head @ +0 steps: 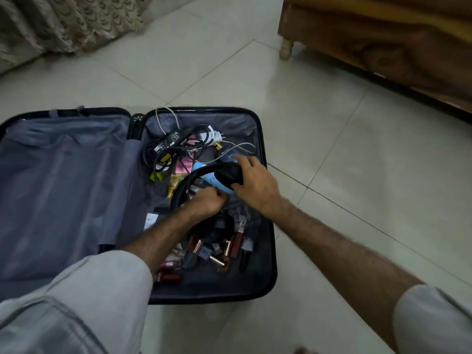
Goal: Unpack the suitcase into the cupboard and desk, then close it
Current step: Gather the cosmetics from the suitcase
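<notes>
Pale tiled floor (332, 149), open black hard-shell suitcase (270, 251) on it. Right hand (255, 182) grips black headphones' earcup (227, 176); left hand (207, 201) curled at the headband, grip unclear. Unpacking step; next: lift headphones clear of cables, lipsticks w/o snagging.

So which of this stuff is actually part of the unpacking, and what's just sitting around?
Part of the job:
- suitcase
- headphones, gripped by the right hand
- left hand, reaching among them
- charger
- lipsticks

Just there:
- wooden furniture
- curtain
</notes>
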